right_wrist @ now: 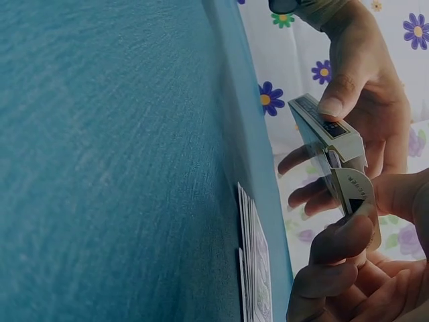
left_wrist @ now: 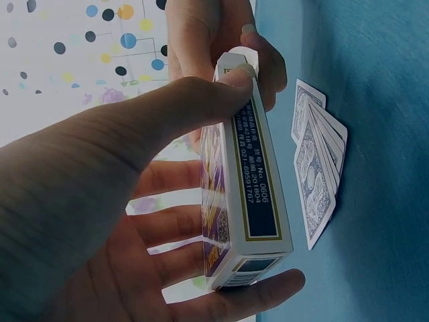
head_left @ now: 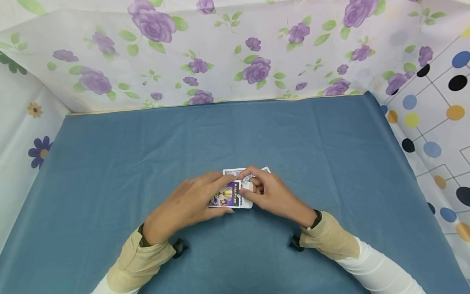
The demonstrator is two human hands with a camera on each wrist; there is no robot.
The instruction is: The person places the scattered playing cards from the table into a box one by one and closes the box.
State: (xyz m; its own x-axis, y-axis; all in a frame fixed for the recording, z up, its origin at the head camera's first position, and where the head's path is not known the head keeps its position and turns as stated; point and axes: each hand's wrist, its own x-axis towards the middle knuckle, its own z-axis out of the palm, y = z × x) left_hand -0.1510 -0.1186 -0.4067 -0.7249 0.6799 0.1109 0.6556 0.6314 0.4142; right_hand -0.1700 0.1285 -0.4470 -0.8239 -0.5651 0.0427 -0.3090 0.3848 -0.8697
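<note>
A small purple and white card box [head_left: 228,195] is held above the cloth by my left hand [head_left: 194,200], thumb on one narrow side and fingers along the other, as the left wrist view [left_wrist: 251,181] shows. At the box's end, my right hand [head_left: 273,194] pinches the white flap [right_wrist: 353,191] between thumb and fingers. That end stands open in the right wrist view, with something pale just inside. Patterned playing cards [left_wrist: 315,168] lie fanned face down on the cloth, beneath and beyond the hands.
A blue cloth [head_left: 110,163] covers the table. Behind it hangs a white sheet with purple flowers [head_left: 257,70]; a sheet with coloured dots [head_left: 432,149] is at the right, and one with flowers [head_left: 39,152] at the left.
</note>
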